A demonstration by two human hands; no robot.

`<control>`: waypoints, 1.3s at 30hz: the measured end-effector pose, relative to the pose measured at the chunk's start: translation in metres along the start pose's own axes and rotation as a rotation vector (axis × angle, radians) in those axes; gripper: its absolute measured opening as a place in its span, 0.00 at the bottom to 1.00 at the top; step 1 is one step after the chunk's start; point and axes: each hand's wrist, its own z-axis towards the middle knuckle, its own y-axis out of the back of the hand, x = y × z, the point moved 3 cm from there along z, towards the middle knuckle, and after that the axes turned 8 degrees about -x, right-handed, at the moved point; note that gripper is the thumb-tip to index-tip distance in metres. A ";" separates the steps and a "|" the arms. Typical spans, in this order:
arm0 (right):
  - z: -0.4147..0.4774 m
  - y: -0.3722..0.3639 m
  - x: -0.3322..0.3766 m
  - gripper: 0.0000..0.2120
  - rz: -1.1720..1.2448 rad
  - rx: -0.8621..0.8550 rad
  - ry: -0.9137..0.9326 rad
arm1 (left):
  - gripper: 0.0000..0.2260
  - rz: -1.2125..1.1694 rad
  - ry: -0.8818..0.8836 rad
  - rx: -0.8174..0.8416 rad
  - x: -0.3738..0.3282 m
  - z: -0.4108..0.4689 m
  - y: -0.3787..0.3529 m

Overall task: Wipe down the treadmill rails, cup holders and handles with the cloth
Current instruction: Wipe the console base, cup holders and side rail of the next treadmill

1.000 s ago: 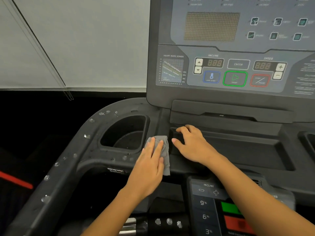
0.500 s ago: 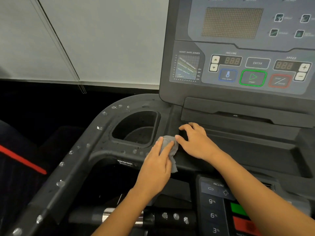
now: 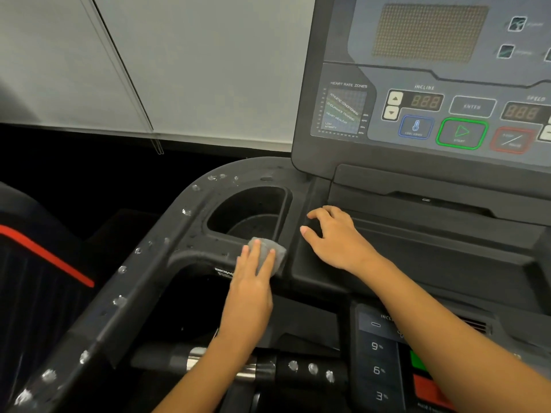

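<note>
A small grey cloth lies bunched on the near rim of the left cup holder. My left hand presses it down with straight fingers. My right hand rests on the black console tray just right of the cup holder, its fingers loosely bent and holding nothing. The left rail curves from the cup holder toward me and is dotted with white droplets. A front handle bar with a chrome section and several droplets runs below my left forearm.
The console panel with incline, start and stop buttons rises behind the tray. A lower keypad with incline presets sits at the bottom right. A neighbouring machine with a red stripe stands to the left, before a white wall.
My left hand has slid the cloth leftward from beside the tray onto the cup holder's near rim. My right hand has stayed on the tray. The camera has turned left.
</note>
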 end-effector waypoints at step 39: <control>0.005 -0.024 -0.012 0.26 -0.273 -0.073 0.014 | 0.22 0.065 -0.115 0.290 -0.010 0.069 -0.005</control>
